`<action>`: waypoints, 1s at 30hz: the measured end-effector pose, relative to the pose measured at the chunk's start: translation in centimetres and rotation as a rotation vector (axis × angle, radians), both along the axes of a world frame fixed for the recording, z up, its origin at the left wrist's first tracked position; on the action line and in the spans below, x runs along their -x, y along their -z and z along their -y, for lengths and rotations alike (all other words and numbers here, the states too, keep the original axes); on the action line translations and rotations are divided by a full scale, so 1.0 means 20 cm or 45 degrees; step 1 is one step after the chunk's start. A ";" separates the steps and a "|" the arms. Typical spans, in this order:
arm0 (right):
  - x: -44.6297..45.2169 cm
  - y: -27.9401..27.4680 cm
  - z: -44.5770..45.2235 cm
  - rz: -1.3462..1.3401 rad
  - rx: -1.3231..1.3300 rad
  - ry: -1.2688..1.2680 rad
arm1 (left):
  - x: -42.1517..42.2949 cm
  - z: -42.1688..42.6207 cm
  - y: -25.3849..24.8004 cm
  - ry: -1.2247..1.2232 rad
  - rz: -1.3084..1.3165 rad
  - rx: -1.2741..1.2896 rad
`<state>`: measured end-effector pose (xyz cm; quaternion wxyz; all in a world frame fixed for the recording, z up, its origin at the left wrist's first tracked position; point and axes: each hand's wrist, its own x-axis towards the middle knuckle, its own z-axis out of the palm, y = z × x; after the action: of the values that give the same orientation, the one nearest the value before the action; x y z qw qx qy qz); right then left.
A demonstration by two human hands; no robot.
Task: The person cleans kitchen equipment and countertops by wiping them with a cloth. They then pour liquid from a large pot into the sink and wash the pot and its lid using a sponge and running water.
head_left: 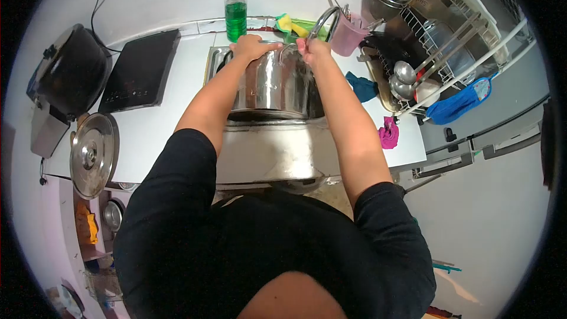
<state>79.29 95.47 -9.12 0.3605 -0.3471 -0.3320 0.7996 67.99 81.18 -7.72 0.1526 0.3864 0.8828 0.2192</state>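
A large, shiny steel pot (271, 85) stands in the sink (214, 62), its wall wet with drops. My left hand (251, 49) grips the far left part of its rim, thumb stretched along the edge. At the far right of the pot, my right hand (316, 51) is closed beside the curved metal faucet (326, 19). What lies inside its fingers is partly hidden, and I cannot tell whether it is the faucet's end or the pot's rim. Water seems to run down near my right wrist. The inside of the pot is out of sight.
Behind the sink are a green soap bottle (235, 15), a yellow-green sponge (288, 25) and a pink cup (348, 38). A dish rack (449, 41) stands right, with a magenta cloth (388, 133) nearby. Left are a black cooktop (140, 71) and a steel lid (93, 155).
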 end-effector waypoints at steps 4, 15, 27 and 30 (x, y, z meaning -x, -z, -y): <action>-0.09 -0.10 0.07 0.041 -0.125 -0.427 | -0.02 0.01 0.01 -0.009 -0.255 -0.043; -0.10 -0.11 0.04 0.004 -0.080 -0.527 | -0.20 -0.20 0.01 0.210 -0.350 -0.181; -0.04 -0.01 0.05 0.198 -0.112 -0.558 | 0.33 0.19 0.38 0.121 1.489 -1.076; -0.05 -0.03 0.11 0.050 -0.171 -0.619 | 0.38 0.11 0.22 0.314 0.158 -0.295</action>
<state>80.29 93.36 -8.48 0.1734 -0.2476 -0.4650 0.8321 60.33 78.99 -12.16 0.1870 0.4924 0.7865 0.3224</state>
